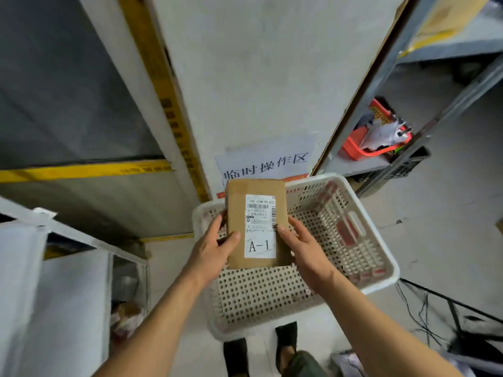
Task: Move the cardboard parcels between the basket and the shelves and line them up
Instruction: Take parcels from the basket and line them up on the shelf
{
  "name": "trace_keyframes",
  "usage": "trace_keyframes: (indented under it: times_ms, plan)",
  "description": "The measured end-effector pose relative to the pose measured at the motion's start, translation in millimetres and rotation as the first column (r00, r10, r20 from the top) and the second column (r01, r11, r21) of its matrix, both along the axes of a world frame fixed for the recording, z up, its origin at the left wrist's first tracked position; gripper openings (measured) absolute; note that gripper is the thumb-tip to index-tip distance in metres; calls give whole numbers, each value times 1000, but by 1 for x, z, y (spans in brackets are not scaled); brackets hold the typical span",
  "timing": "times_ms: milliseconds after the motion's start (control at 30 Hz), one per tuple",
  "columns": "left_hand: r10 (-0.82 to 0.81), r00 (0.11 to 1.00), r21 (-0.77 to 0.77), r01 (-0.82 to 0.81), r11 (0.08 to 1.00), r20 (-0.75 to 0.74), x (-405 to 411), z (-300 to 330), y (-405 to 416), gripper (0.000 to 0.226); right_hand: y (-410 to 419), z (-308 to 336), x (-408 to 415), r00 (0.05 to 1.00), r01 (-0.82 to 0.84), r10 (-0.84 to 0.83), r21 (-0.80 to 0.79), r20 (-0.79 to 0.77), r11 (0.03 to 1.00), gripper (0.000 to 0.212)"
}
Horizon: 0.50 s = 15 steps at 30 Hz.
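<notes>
Both forearms reach forward from the bottom edge of the view. Left hand (215,242) grips the left edge of a cardboard parcel (239,210), thumb on the top face, fingers curled behind. Right hand (300,244) grips the right edge the same way, thumb tip at the shipping label (260,226). Label faces up; "A-1" is legible on its lower part.

Parcel position: held flat-face up, clear of and above the white perforated basket (378,240), over its far-left portion. Basket sits on the floor just ahead of the person's shoes (285,341). Visible basket floor shows no other parcels; the part under the held parcel is hidden.

Surroundings: printed paper sign (283,156) on the wall behind the basket. Grey shelving (424,85) to the right carries a red tray (362,149) of mixed items. Yellow-edged shelf (81,170) to the left, its visible level bare. White-framed rack (70,232) at lower left.

Progress, as judged: one parcel in transit between basket and shelf; direction cannot be told. No lined-up parcels visible on any shelf, so the alignment step appears to remain.
</notes>
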<state>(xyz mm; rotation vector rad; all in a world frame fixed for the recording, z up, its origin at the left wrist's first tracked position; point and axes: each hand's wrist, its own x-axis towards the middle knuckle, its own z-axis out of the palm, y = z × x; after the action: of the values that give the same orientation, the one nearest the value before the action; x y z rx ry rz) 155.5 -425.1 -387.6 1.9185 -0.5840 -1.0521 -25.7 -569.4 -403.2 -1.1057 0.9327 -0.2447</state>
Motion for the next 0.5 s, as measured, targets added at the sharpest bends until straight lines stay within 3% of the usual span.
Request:
trace_keyframes:
  times_ms: [167,233,500]
  plan:
    - [126,986,-62,-120,991,108,16,53,58,68,30,67,37,985,-142,149,-85,92,986,56]
    - [189,967,-75,-179,981,170,19,71,74,67,36,84,53,966,-211,225,-113,128,971,51]
    - [476,796,-105,-473,875,374,3,157,147,53,84,153,122,780,-496,569,-298,259,816,47]
